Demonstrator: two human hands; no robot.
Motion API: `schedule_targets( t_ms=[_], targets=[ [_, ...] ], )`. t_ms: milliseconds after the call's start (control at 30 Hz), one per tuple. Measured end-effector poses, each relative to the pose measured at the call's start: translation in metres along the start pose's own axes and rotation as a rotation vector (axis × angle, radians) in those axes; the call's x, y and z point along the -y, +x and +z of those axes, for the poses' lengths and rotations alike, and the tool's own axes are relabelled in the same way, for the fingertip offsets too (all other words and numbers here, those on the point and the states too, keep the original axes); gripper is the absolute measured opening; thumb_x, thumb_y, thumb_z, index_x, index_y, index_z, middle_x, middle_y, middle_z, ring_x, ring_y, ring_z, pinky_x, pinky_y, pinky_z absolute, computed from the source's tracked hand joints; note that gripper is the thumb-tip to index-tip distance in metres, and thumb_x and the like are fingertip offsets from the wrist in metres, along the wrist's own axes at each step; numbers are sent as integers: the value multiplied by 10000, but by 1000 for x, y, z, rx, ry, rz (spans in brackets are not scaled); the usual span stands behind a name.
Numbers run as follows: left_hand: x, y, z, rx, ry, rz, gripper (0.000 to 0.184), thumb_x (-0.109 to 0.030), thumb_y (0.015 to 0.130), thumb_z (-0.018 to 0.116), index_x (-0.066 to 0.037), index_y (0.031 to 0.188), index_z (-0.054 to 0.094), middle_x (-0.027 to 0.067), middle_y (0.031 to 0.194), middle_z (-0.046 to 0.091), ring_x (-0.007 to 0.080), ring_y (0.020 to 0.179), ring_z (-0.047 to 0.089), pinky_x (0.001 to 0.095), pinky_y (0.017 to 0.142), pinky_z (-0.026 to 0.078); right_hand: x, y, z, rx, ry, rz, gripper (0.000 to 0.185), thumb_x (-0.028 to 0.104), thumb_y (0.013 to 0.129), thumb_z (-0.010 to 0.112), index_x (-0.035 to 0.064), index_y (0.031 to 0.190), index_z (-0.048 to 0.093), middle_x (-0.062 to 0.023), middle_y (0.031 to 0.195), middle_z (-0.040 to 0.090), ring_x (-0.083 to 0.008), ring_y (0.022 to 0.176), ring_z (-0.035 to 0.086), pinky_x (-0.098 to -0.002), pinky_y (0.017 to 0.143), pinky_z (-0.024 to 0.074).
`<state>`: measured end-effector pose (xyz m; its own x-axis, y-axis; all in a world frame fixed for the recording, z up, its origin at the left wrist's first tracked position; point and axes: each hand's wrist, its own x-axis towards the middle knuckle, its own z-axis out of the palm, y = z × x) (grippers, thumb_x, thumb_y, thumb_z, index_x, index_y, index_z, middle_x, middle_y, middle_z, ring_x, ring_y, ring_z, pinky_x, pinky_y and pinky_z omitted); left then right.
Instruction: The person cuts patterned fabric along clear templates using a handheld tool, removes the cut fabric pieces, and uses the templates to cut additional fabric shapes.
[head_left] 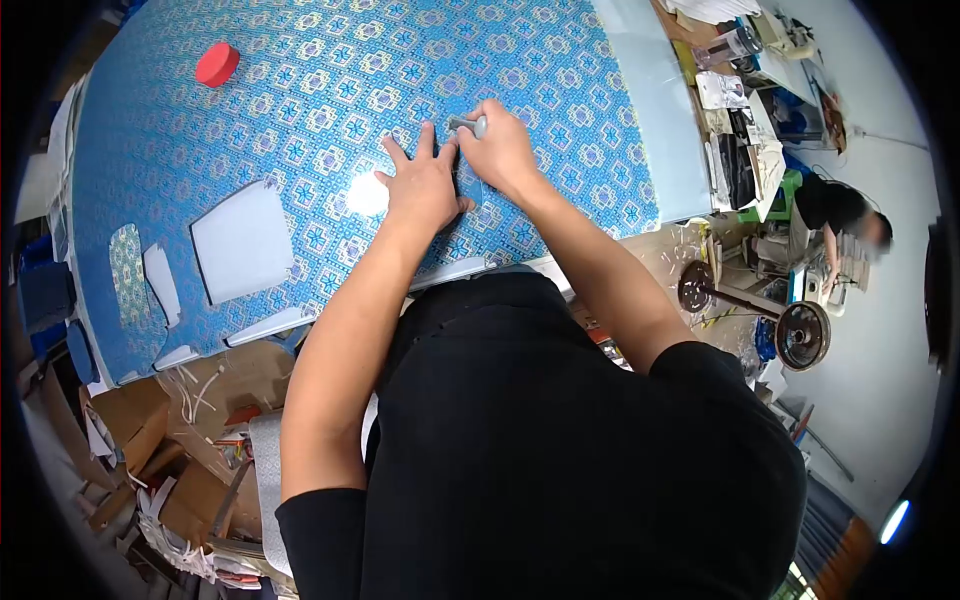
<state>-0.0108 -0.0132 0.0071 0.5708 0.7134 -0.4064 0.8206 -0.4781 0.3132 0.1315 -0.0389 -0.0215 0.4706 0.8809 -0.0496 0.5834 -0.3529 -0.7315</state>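
Observation:
My left hand (424, 188) presses on the blue patterned sheet (330, 110) with its fingers spread. Under and beside its palm there seems to be a clear flat piece (468, 185), only partly visible. To the right of those fingers, my right hand (500, 150) is closed around a small grey-handled tool (468, 125). The tool's tip is close to my left fingertips, and I cannot make out its exact kind. Left of both hands, a pale four-sided cut-out area (242, 245) shows within the sheet.
A red round object (217, 65) lies on the sheet at upper left. A patterned offcut (128, 275) is at far left. Papers and a clear bottle (735, 45) crowd the right side. A person (835, 215) works beyond a black stand (745, 300). Cardboard (135, 425) litters the lower-left floor.

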Motion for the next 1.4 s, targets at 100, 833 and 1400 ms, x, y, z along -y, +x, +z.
schedule_targets(
  t_ms=[100, 833, 1400],
  targets=[
    [3, 0, 1, 4, 14, 28, 1083, -451, 711, 933, -283, 1620, 370, 120, 1720, 222, 671, 1482, 144, 842, 1017, 395, 11, -3, 4, -35, -63, 20, 282, 170, 879, 725, -9, 1080, 640, -266, 941, 730, -462, 910, 712, -532, 805, 566],
    [3, 0, 2, 20, -26, 28, 1118, -376, 775, 900, -254, 1668, 239, 160, 1718, 197, 684, 1481, 105, 868, 1040, 329, 18, -6, 27, -178, -224, -67, 285, 188, 919, 725, -22, 1067, 601, -205, 880, 745, -401, 798, 741, -498, 712, 585],
    [2, -2, 14, -187, -75, -102, 1203, -394, 581, 1007, 10, 1530, 387, 224, 1625, 324, 481, 1542, 239, 742, 1081, 425, -29, 67, -36, 408, -95, -476, 241, 213, 928, 751, 73, 1075, 621, -170, 956, 744, -400, 884, 721, -472, 745, 558]
  ],
)
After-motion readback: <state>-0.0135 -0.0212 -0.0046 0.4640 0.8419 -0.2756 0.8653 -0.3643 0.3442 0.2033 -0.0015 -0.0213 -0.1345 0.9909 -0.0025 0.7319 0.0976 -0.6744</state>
